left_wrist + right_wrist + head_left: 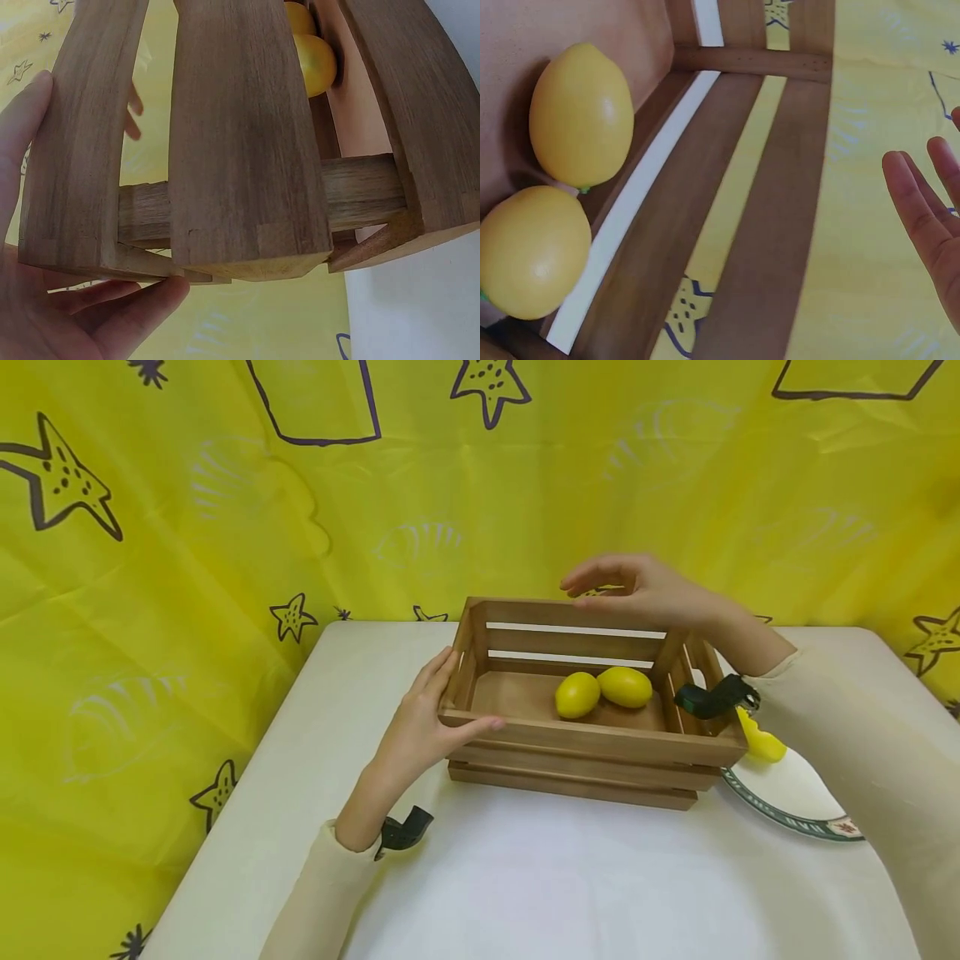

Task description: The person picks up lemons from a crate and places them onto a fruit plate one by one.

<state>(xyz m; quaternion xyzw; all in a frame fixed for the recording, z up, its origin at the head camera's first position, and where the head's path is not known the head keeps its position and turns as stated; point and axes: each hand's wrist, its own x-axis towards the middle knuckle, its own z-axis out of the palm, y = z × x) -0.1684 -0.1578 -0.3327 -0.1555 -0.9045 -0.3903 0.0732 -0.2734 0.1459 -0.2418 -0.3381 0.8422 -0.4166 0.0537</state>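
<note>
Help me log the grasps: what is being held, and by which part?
The left hand grips the wooden crate at its left end, thumb over the front rim. The right hand hovers open, holding nothing.

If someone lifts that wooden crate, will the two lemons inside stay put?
Probably not. The lemons are rounded and lie loose on the crate's smooth floor, so a tilt would likely roll them. The slatted walls should keep them in. The crate looks stiff, so the left hand could likely lift it.
</note>
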